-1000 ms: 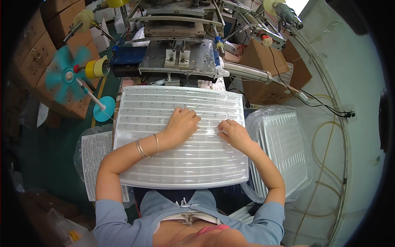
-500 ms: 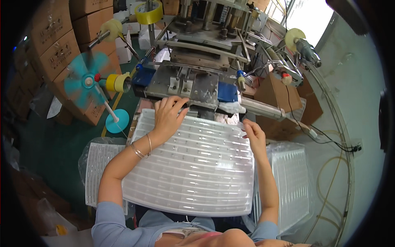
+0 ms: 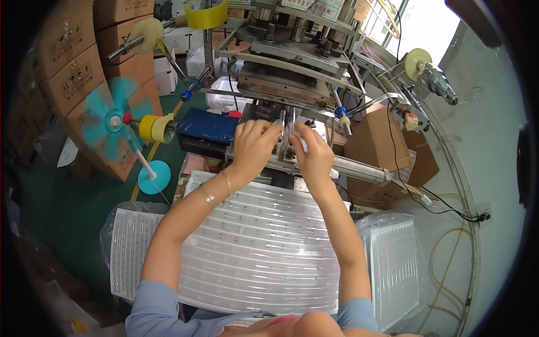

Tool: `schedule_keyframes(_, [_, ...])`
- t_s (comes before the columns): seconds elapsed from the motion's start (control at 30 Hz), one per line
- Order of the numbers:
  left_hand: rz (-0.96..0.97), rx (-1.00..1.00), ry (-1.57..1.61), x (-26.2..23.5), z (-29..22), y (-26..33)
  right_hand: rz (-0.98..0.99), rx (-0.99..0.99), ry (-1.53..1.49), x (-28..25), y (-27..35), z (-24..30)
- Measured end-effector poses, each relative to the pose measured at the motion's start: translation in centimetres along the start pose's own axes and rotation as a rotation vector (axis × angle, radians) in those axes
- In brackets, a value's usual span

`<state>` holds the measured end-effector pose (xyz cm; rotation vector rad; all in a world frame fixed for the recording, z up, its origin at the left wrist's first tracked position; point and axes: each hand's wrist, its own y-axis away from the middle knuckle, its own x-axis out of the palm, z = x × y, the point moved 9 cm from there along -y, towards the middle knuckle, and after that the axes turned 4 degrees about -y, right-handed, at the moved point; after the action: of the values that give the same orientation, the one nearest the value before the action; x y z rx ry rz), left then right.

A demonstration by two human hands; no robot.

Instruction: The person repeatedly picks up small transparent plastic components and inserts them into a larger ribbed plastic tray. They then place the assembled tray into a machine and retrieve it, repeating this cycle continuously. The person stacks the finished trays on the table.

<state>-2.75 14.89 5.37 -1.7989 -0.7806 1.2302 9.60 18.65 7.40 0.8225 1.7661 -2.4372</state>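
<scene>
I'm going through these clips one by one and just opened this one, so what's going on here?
A person has both bare hands, left and right, at the metal fixture of a press machine. Something small and pale shows by the right fingertips, too small to identify. A whitish ribbed tray lies under the forearms, in front of the machine. A teal fan stands to the left.

Brown cartons (image 3: pixel 76 81), left: dark printed lettering, numerals, handling symbols | pale plate (image 3: pixel 312 8) atop metal machine (image 3: pixel 292 49): row of characters, cut by upper edge | white box (image 3: pixel 178 40): perhaps print, too small
</scene>
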Motion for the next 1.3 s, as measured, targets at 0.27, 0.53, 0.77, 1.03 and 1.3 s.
schedule_keyframes(0.27, [0.278,-0.136,0.382,-3.4,-2.0,5.4,0.123,0.086,0.158,4.4,-0.5,-3.2])
schedule_keyframes(0.53, [0.611,-0.052,0.657,-1.2,-10.1,11.3,0.328,0.306,0.031,-5.3,6.9,-3.7])
schedule_keyframes(0.77, [0.691,0.143,0.509,2.8,-17.5,16.2,0.936,0.342,0.123,-11.0,19.9,-1.5])
schedule_keyframes(1.03, [0.710,0.339,0.034,4.5,-17.8,17.9,0.969,0.305,0.247,-11.9,21.9,-1.5])
schedule_keyframes(1.3, [0.688,0.196,0.221,3.1,-15.5,16.4,0.770,0.419,-0.077,-12.5,20.4,-2.7])
